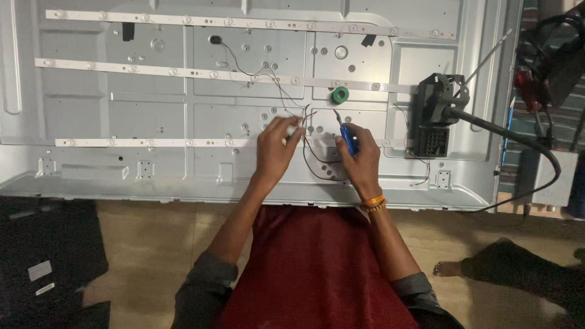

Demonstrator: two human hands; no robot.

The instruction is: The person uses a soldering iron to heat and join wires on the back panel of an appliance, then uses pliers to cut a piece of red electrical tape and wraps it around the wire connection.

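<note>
Grey metal panel point(183, 176) fills the upper frame; left hand point(275, 149) pinches thin wires point(291, 100) steady, right hand point(359, 155) fingers clamped around blue-handled soldering iron point(347, 137), tip angled at them.

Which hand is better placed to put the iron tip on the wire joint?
Right. The right hand holds the blue soldering iron, tip angled toward the wires. The left hand pinches those wires at the light strip, so it's occupied.
</note>
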